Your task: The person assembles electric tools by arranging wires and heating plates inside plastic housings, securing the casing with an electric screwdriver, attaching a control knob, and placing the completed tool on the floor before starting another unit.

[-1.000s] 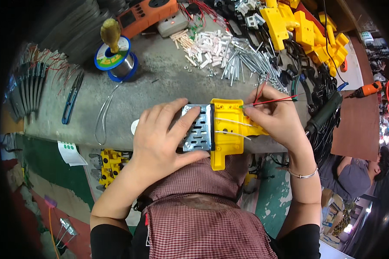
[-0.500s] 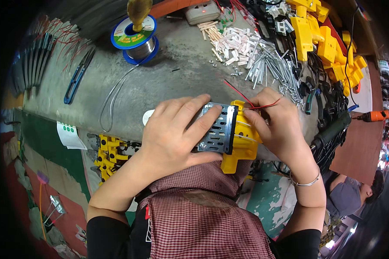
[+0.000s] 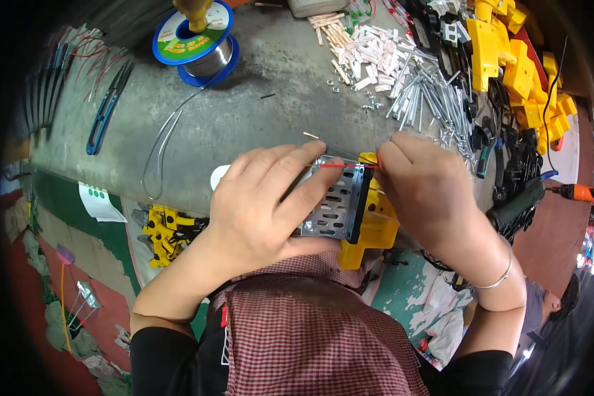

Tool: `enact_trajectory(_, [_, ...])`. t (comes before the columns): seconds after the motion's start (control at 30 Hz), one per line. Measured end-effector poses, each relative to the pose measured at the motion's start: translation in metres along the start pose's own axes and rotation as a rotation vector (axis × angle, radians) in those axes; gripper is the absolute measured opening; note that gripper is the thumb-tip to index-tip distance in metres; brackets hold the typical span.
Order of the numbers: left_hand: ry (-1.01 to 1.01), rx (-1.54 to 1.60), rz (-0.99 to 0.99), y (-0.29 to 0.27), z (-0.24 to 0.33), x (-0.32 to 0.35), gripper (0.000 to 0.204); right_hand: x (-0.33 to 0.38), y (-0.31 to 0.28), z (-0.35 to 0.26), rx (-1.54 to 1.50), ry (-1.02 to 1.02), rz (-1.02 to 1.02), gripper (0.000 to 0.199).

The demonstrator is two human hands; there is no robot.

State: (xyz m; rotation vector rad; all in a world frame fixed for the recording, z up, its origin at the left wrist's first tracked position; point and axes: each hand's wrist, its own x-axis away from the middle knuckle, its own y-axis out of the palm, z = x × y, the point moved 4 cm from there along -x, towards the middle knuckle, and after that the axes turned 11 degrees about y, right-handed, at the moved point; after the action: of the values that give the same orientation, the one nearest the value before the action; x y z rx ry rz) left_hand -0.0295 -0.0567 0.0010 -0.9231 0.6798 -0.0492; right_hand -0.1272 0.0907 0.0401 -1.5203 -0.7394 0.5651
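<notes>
My left hand (image 3: 254,204) grips a slotted metal plate (image 3: 331,212) at the table's near edge, with the thumb below it and the fingers over its left side. The plate's right end has a black rim, and a yellow plastic housing (image 3: 375,221) adjoins it there. My right hand (image 3: 429,181), slightly blurred, is closed at the housing's top corner. From its fingertips a thin red wire (image 3: 346,165) runs left across the plate's top to my left fingers. A dark wire with a bare end (image 3: 310,135) sticks up just beyond them.
A blue solder spool (image 3: 208,58) stands at the back left, its wire looping toward me. Blue-handled cutter (image 3: 102,119) lies farther left. Ahead to the right are white pieces (image 3: 376,58), metal rods (image 3: 419,99) and yellow housings (image 3: 488,53). A dark-handled tool (image 3: 518,201) lies right of my hand.
My right hand has turned inward over the housing's corner. The wires now point left across the plate instead of standing up and right. The view has shifted slightly.
</notes>
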Motion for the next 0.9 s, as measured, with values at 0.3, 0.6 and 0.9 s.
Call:
enact_trajectory(0.3, [0.011, -0.018, 0.030, 0.002, 0.003, 0.000, 0.079, 0.048, -0.035, 0.073, -1.026, 0.587, 0.436, 0.005])
enact_trajectory(0.6, [0.021, -0.050, 0.029, 0.003, 0.000, -0.001, 0.077, 0.040, -0.008, 0.042, -0.817, 0.477, 0.182, 0.011])
enact_trajectory(0.9, [0.010, -0.047, 0.023, 0.002, 0.000, -0.002, 0.077, 0.019, 0.000, 0.032, -0.419, 0.110, 0.184, 0.015])
